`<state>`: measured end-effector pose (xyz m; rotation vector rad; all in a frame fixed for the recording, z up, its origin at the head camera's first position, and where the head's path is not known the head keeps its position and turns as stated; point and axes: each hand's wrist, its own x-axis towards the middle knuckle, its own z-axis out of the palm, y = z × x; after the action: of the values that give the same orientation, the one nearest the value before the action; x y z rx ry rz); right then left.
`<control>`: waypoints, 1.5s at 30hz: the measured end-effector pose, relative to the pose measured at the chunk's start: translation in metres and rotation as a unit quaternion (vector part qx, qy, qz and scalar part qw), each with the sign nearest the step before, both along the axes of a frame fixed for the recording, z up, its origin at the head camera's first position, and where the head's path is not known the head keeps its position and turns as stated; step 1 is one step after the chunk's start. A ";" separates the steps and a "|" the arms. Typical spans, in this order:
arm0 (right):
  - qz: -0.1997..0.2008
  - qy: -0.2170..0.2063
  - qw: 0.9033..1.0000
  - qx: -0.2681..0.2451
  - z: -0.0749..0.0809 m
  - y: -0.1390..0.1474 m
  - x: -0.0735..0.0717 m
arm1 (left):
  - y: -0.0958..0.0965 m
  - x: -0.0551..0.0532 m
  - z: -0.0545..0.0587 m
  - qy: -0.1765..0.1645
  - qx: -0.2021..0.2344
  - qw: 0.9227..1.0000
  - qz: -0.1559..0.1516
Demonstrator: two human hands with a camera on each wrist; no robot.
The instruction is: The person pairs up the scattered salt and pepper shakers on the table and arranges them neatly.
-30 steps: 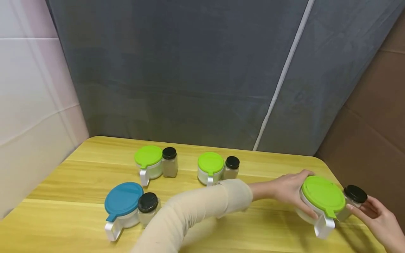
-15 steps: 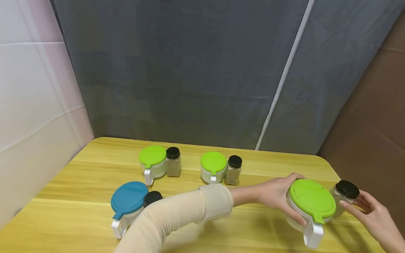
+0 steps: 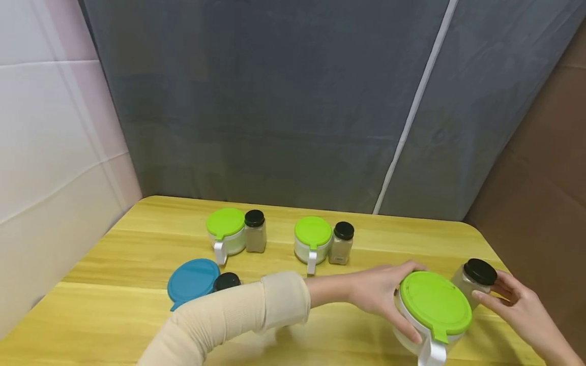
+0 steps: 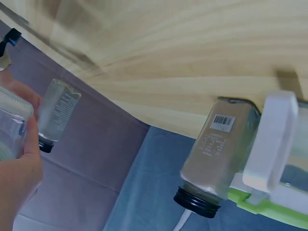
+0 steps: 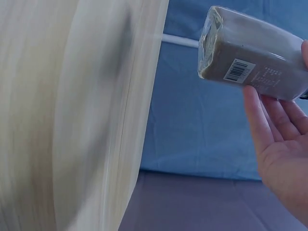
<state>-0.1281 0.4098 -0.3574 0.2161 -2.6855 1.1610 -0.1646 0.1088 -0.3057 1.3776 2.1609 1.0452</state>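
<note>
My left hand [image 3: 382, 295] grips a seasoning jar with a lime-green lid [image 3: 435, 302] and white handle, thumb across its near side. Its fingers on the far side are hidden. Just right of it, my right hand [image 3: 517, 312] holds a clear square spice bottle [image 3: 464, 290] with a black cap. In the right wrist view, the bottle [image 5: 260, 57] is held off the table, its barcode label showing; fingers of my right hand [image 5: 284, 139] lie against its side. The left wrist view catches the jar [image 4: 12, 125] and the same bottle [image 4: 57, 113], both above the wood.
Two more green-lidded jars [image 3: 226, 223] [image 3: 313, 234] stand at the back, each beside a black-capped bottle [image 3: 255, 236] [image 3: 341, 249]. A blue-lidded jar [image 3: 192, 279] and another bottle [image 3: 226, 281] are partly behind my left sleeve [image 3: 238, 307]. Grey cloth [image 3: 274, 101] hangs behind the wooden table [image 3: 110, 284].
Both hands have moved left and nearer, carrying the green-lidded jar and the spice bottle. My left sleeve now covers more of the blue-lidded jar. The view has shifted slightly.
</note>
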 end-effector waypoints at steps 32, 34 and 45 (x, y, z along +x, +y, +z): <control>0.228 0.011 0.962 -0.151 -0.010 -0.062 -0.001 | -0.076 0.001 -0.036 -0.064 0.045 0.997 -0.014; 0.251 0.010 0.955 -0.159 -0.012 -0.064 -0.001 | -0.078 0.001 -0.038 -0.057 0.040 0.997 -0.010; 0.307 -0.022 0.937 -0.167 -0.020 -0.078 -0.001 | -0.090 0.005 -0.054 -0.039 0.031 0.999 0.002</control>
<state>-0.1287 0.3316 -0.3774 1.0334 -2.4583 1.7776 -0.1591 0.0186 -0.3596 1.3374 2.0912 1.1583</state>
